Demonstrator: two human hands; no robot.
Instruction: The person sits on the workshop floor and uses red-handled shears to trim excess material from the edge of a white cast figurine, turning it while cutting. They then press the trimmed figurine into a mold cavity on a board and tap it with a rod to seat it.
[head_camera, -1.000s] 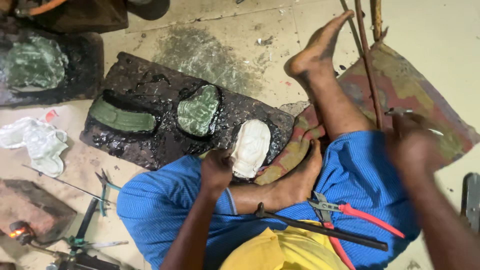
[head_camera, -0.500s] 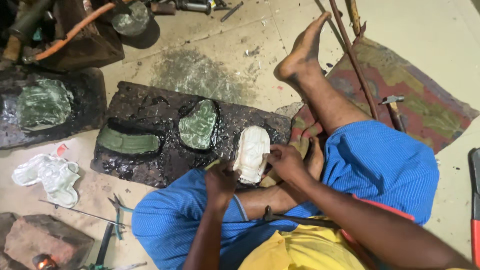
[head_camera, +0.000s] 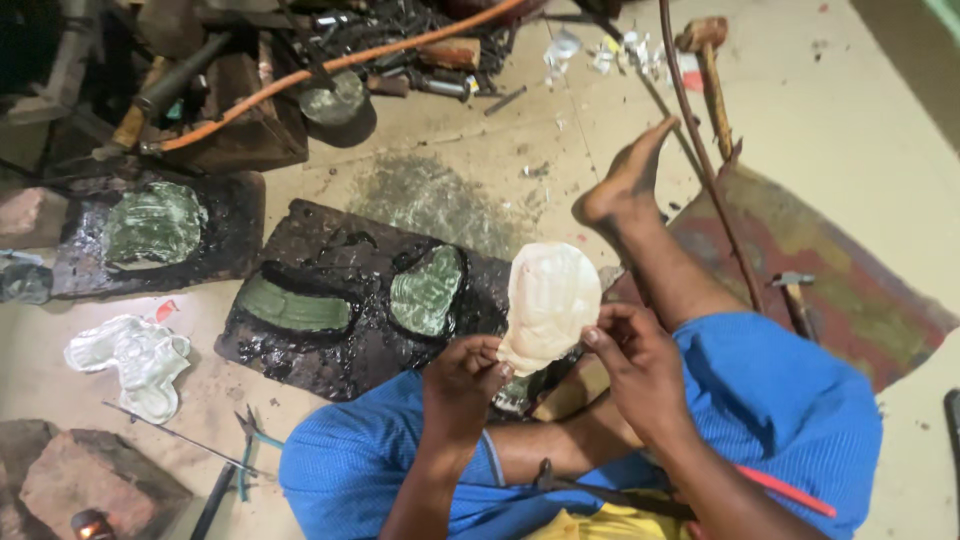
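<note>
Since half a second ago, the pale metal sheet (head_camera: 548, 305) has come up off the black slab (head_camera: 330, 330) and both hands have risen with it; the camera has also tipped to show more of the floor beyond.

The person sits cross-legged on the floor in blue cloth, one bare foot (head_camera: 625, 175) stretched forward. The left hand (head_camera: 462, 378) pinches the lower left edge of the sheet between thumb and fingers, closed on it. The right hand (head_camera: 632, 355) grips the lower right edge the same way. The sheet is held upright in the air, just above the near corner of the slab, its hammered face (it looks like a moulded relief, though the detail is too small to read) turned towards the camera.

On the slab two green-tinged pieces (head_camera: 428, 290) remain bedded in the dark pitch, so the work looks part done: one piece is freed, others are not. A second slab (head_camera: 235, 235) to the left holds another green piece. A white crumpled sheet (head_camera: 135, 358) lies on the floor, with pliers (head_camera: 245, 455) near it.
</note>
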